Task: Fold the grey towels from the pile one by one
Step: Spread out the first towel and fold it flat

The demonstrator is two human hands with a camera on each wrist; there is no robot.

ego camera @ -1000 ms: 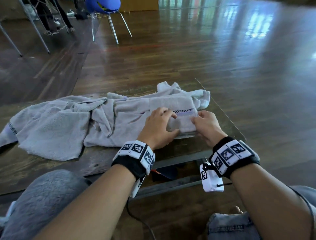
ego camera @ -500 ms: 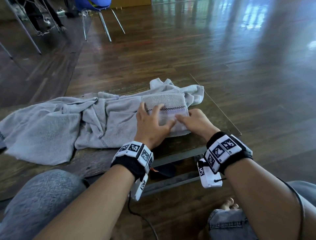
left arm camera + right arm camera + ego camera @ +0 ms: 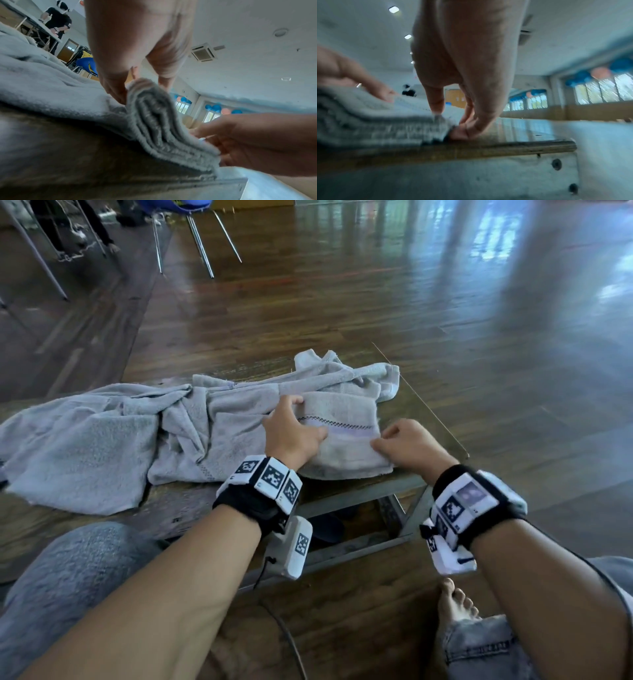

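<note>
A folded grey towel (image 3: 342, 440) with a dark stitched band lies at the near right corner of the low wooden table (image 3: 178, 508). My left hand (image 3: 308, 419) grips its left edge, thumb on top and fingers curled at the far left corner. My right hand (image 3: 383, 440) pinches the near right corner against the tabletop. The left wrist view shows the stacked layers of the folded towel (image 3: 163, 128) between thumb and fingers. The right wrist view has my fingertips (image 3: 435, 108) on the towel's corner (image 3: 440, 121). A crumpled pile of grey towels (image 3: 85, 440) spreads left of the folded one.
The table's right edge (image 3: 442, 422) runs just beyond my right hand, with a metal frame (image 3: 359, 494) below. My knees and a bare foot (image 3: 455, 601) are under the near side. Chair legs (image 3: 202, 244) stand far back on the wooden floor. Another person (image 3: 58, 23) is far off.
Both hands were together on the middle of the folded towel; they have slid apart, the left to its left edge, the right to its near right corner.
</note>
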